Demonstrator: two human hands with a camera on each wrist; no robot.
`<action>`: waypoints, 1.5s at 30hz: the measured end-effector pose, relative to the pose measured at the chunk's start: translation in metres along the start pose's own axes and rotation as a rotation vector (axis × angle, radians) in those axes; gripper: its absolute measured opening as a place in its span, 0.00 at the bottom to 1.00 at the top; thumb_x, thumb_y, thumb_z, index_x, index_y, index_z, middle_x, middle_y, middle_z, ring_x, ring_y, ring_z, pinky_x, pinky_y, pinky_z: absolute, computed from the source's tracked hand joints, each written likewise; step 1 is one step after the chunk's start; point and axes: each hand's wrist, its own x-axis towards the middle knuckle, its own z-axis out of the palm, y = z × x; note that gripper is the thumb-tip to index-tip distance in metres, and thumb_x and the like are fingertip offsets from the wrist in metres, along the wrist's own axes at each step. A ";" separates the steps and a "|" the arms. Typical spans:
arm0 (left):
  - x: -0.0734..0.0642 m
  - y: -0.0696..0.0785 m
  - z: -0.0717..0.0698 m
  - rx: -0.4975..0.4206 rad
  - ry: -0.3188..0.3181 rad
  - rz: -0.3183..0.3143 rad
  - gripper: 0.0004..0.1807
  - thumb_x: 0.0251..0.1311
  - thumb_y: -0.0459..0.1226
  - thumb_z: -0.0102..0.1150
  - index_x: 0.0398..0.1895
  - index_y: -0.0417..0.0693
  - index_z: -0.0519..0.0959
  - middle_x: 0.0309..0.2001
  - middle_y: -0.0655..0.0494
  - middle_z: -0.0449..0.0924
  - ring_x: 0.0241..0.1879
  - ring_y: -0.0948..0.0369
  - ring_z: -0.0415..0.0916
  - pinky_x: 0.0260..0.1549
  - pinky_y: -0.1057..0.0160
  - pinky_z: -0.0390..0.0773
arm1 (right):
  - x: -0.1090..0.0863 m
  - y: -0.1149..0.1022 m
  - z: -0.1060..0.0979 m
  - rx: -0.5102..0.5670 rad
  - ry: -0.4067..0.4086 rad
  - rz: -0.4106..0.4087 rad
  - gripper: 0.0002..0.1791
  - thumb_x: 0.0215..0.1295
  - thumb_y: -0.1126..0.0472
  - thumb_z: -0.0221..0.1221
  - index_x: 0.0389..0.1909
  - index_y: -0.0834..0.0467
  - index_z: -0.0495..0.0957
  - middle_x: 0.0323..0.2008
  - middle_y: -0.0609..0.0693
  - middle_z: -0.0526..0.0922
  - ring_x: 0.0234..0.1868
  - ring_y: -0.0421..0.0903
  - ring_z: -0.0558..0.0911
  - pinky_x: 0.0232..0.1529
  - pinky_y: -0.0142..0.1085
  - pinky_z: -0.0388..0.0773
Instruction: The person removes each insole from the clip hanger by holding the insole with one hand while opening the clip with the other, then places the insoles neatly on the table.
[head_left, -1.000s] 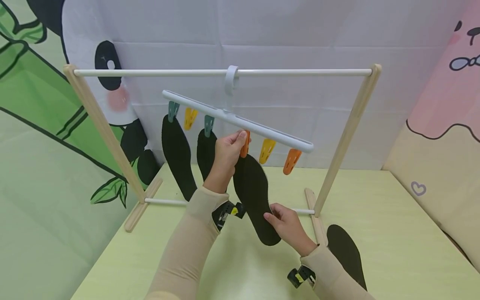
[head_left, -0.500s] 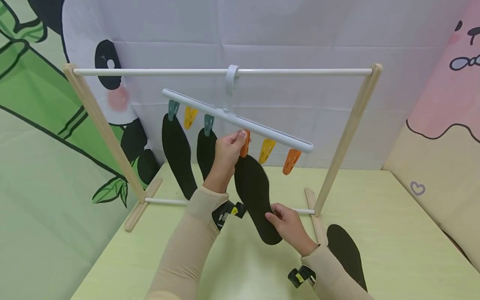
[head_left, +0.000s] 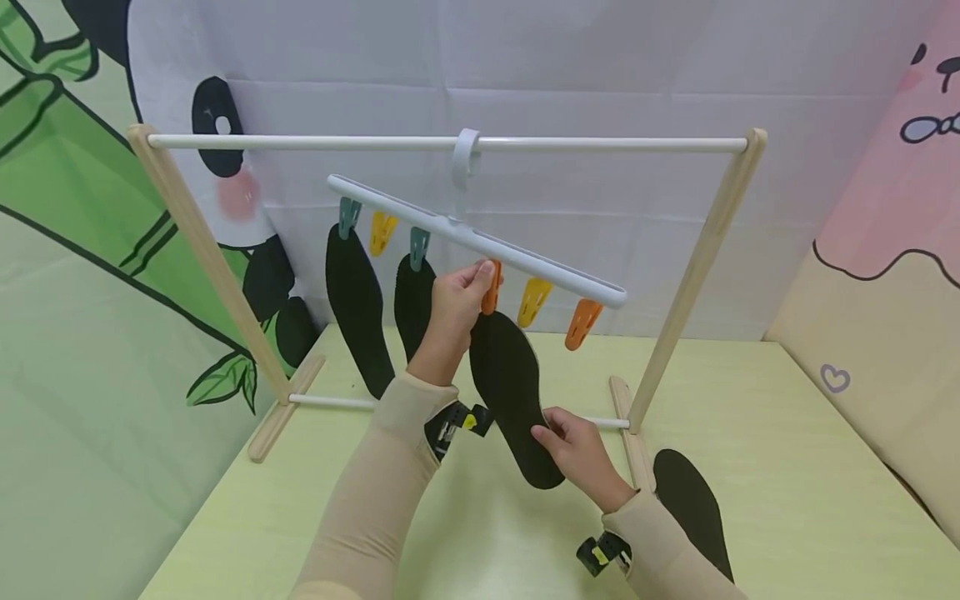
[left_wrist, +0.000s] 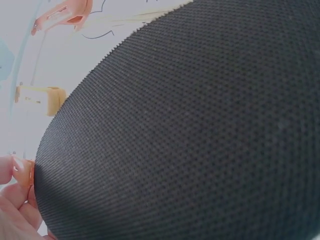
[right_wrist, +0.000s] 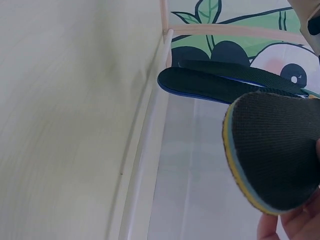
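Observation:
My left hand [head_left: 452,315] pinches an orange clip [head_left: 491,287] under the tilted white hanger [head_left: 536,267]. Just below that clip is the top of a black insole [head_left: 504,362]; whether the clip bites it is hard to tell. Near its lower end, my right hand [head_left: 576,454] holds this insole by the edge, thumb on the front. In the left wrist view the dark insole [left_wrist: 190,120] fills most of the picture. Layered blue and yellow edges show on the insole [right_wrist: 275,150] in the right wrist view. Teal clips [head_left: 349,218] hold two more insoles [head_left: 356,308] at left.
The hanger hooks over the white rail of a wooden-legged rack [head_left: 690,275]. Yellow clips [head_left: 534,302] and another orange clip [head_left: 583,323] hang without insoles. One more insole [head_left: 692,508] lies on the table [head_left: 795,467] by the rack's right foot.
Both hands keep the same holds on the clip and the insole. The held insole and right hand have shifted very slightly to the right.

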 end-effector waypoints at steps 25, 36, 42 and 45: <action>0.000 -0.001 -0.002 0.001 -0.015 -0.012 0.18 0.70 0.37 0.50 0.49 0.27 0.79 0.45 0.37 0.79 0.44 0.55 0.69 0.53 0.54 0.68 | -0.002 0.002 -0.001 -0.005 -0.017 0.029 0.04 0.63 0.71 0.59 0.37 0.67 0.79 0.25 0.49 0.76 0.28 0.44 0.71 0.30 0.33 0.69; 0.001 -0.003 -0.003 0.036 -0.026 0.000 0.19 0.70 0.37 0.49 0.48 0.27 0.79 0.44 0.37 0.79 0.43 0.55 0.68 0.49 0.55 0.69 | -0.002 0.005 -0.001 0.003 -0.044 0.019 0.07 0.63 0.70 0.60 0.40 0.68 0.80 0.28 0.51 0.81 0.30 0.44 0.75 0.34 0.34 0.74; 0.001 -0.003 -0.002 0.036 -0.017 0.041 0.18 0.70 0.36 0.49 0.42 0.24 0.79 0.35 0.40 0.78 0.35 0.58 0.67 0.38 0.63 0.68 | -0.002 0.009 0.000 -0.007 -0.037 0.007 0.08 0.62 0.71 0.60 0.41 0.68 0.81 0.30 0.52 0.82 0.31 0.45 0.77 0.35 0.35 0.76; 0.002 -0.004 -0.002 0.019 -0.012 0.053 0.18 0.70 0.35 0.50 0.40 0.22 0.79 0.30 0.46 0.77 0.33 0.60 0.66 0.36 0.64 0.67 | -0.002 0.011 0.001 -0.014 -0.024 0.020 0.07 0.62 0.71 0.60 0.40 0.68 0.81 0.30 0.52 0.83 0.32 0.45 0.78 0.36 0.36 0.76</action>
